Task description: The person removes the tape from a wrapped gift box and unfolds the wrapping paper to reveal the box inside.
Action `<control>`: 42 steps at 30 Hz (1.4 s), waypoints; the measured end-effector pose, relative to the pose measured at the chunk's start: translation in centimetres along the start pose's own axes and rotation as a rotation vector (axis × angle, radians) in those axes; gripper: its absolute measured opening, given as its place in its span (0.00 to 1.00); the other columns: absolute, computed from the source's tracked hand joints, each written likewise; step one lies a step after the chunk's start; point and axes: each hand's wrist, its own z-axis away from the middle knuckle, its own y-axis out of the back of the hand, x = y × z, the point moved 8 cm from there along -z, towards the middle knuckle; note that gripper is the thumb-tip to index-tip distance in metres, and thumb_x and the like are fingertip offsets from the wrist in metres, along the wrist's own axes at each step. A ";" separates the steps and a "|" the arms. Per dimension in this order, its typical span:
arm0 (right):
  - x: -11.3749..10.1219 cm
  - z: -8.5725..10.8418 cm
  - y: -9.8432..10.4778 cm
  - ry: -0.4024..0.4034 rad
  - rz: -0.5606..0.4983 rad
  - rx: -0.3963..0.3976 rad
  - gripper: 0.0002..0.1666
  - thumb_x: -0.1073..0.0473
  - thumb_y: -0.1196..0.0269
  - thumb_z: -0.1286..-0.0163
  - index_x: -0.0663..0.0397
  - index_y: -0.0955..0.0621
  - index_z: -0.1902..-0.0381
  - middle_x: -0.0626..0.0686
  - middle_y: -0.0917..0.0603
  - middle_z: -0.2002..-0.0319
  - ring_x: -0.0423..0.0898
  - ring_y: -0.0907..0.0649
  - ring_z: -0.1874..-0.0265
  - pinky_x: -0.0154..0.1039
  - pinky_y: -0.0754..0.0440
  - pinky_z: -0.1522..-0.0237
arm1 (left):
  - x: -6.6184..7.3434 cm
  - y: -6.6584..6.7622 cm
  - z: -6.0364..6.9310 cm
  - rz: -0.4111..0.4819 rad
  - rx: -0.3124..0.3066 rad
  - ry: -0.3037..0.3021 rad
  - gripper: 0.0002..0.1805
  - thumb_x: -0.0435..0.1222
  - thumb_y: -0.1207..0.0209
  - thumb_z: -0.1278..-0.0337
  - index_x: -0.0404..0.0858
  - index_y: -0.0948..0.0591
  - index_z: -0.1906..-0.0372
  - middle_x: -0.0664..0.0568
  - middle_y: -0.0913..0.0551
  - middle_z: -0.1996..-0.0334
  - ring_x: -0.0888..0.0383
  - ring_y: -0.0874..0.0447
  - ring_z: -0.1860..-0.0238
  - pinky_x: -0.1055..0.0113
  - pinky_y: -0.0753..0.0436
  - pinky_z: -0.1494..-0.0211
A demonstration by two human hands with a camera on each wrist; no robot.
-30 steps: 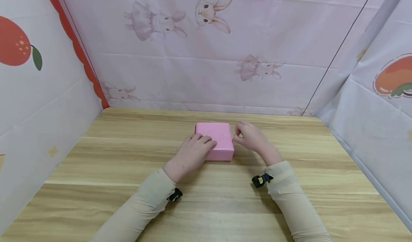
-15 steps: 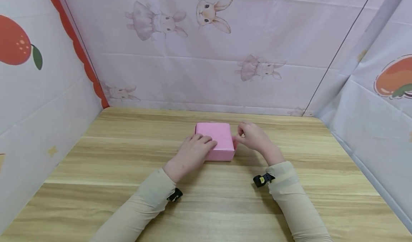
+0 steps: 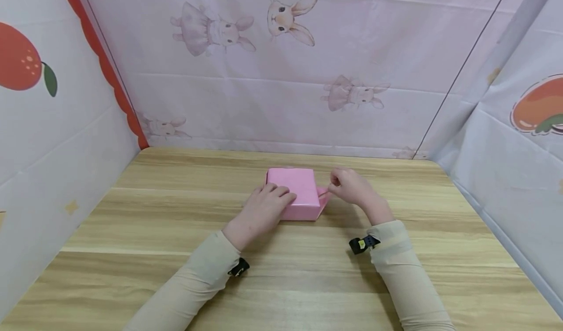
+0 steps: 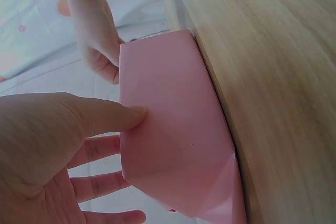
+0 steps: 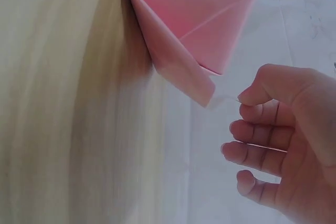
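A pink paper-wrapped box (image 3: 292,187) lies on the wooden table. My left hand (image 3: 259,213) holds its near left part, fingers over the top; in the left wrist view the thumb of that hand (image 4: 58,145) presses the near side. At the box's right end a folded paper flap (image 5: 181,61) stands out, loose from the end. Just beyond its tip, my right hand (image 5: 294,135) pinches a thin, clear strip (image 5: 226,98) between thumb and forefinger, the other fingers loosely bent. In the head view my right hand (image 3: 354,189) is right of the box.
The wooden table (image 3: 176,248) runs back to a pink cloth wall (image 3: 272,106) printed with rabbits. White cloth sides with fruit prints rise at left and right. A black band (image 3: 364,244) is on my right wrist, another (image 3: 239,266) on my left.
My right hand has moved a little to the right, away from the box. The flap at the box's right end has swung outward with it. My left hand has stayed in place.
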 end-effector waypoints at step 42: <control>2.3 0.0 0.7 -0.149 -0.042 -0.034 0.13 0.56 0.44 0.29 0.60 0.22 0.55 0.59 0.17 0.61 0.52 0.19 0.64 0.47 0.19 0.61 | -3.6 0.6 -1.3 0.114 0.115 -0.047 0.17 0.48 0.47 0.30 0.45 0.18 0.45 0.50 0.17 0.47 0.49 0.20 0.44 0.53 0.24 0.36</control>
